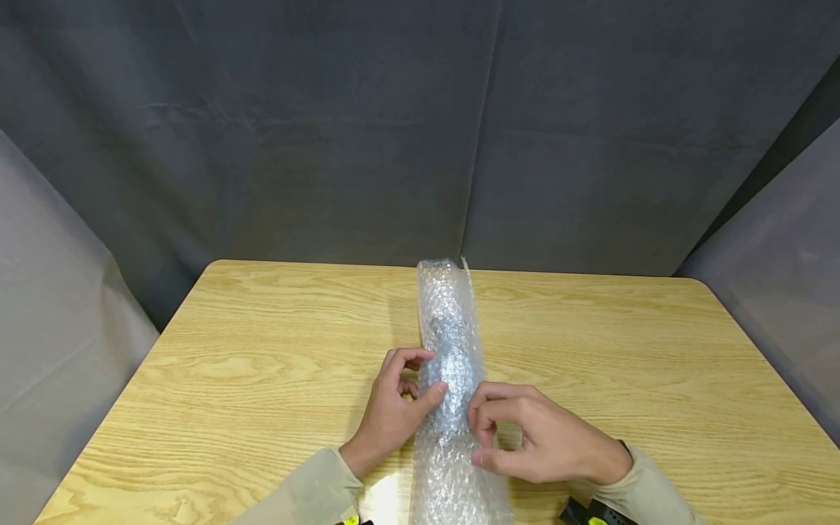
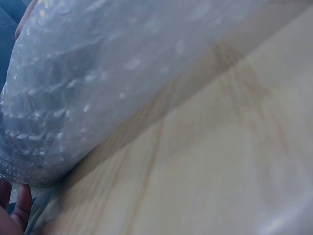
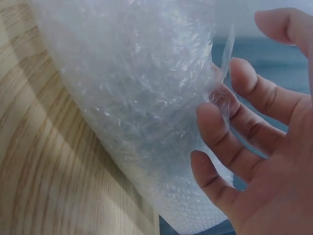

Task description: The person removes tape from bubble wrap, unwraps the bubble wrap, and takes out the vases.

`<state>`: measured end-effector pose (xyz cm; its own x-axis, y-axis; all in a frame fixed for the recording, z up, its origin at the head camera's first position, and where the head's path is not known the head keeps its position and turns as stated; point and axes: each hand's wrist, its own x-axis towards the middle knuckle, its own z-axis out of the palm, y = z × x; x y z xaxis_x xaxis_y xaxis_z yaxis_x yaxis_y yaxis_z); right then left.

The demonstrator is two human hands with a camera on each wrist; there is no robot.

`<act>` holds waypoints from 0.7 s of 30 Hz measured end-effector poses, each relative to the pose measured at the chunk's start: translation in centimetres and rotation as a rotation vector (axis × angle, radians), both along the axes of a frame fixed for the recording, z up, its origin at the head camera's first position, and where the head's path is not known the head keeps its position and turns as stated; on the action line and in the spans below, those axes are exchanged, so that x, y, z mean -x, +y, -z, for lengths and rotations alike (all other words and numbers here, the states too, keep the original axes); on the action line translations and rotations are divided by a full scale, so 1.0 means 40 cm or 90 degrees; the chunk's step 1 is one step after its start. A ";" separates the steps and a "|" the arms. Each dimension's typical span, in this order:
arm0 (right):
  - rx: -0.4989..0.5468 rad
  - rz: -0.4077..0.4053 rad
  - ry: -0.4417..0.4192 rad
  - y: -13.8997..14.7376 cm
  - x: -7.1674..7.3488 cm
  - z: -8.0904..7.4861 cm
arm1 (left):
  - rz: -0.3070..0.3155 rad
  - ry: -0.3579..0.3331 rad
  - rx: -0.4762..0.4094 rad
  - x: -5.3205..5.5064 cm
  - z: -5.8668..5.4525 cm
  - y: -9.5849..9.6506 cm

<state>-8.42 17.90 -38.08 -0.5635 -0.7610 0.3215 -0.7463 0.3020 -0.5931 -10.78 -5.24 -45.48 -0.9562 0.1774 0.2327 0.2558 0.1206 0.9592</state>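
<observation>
A long strip of clear bubble wrap (image 1: 446,474), folded around something bluish inside, lies lengthwise down the middle of the table. The wrap hides what the bluish thing is. On its left side my left hand (image 1: 389,412) holds the bulging part, thumb and index finger on top, the other fingers curled against the side. At the right edge, my right hand (image 1: 538,434) has its bent fingers touching the wrap, with the thumb apart from them. In the right wrist view, the fingertips (image 3: 211,117) sit at a thin loose edge of the bubble wrap (image 3: 142,98).
The wooden table (image 1: 275,343) extends to both sides of the wrap. A dark grey curtain (image 1: 328,146) hangs behind it, with paler cloth (image 1: 59,306) at the left and right. The far end of the wrap reaches the table's back edge.
</observation>
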 end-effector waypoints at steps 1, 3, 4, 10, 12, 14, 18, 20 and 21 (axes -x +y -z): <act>0.001 0.001 -0.001 0.000 0.000 0.000 | 0.000 0.000 0.000 0.000 0.000 0.000; 0.003 0.003 -0.001 0.000 -0.001 -0.002 | 0.000 0.002 -0.001 0.000 0.000 0.000; 0.005 0.004 -0.001 0.000 -0.001 -0.003 | 0.000 0.002 -0.002 0.000 -0.001 0.000; 0.001 0.021 -0.002 0.001 -0.002 -0.010 | 0.000 0.001 -0.001 -0.001 -0.001 0.001; -0.003 0.027 -0.010 0.001 -0.002 -0.012 | 0.000 0.001 0.000 -0.001 -0.001 0.001; -0.005 0.035 -0.014 0.002 -0.002 -0.013 | -0.001 0.002 0.000 -0.001 -0.001 0.001; -0.005 0.048 -0.011 0.005 -0.001 -0.013 | -0.001 0.003 -0.001 -0.001 -0.001 0.001; -0.009 0.057 -0.013 0.007 -0.001 -0.014 | -0.001 0.003 -0.002 -0.001 0.000 0.001; -0.009 0.059 -0.016 0.007 -0.001 -0.014 | -0.001 0.002 -0.002 -0.001 0.000 0.001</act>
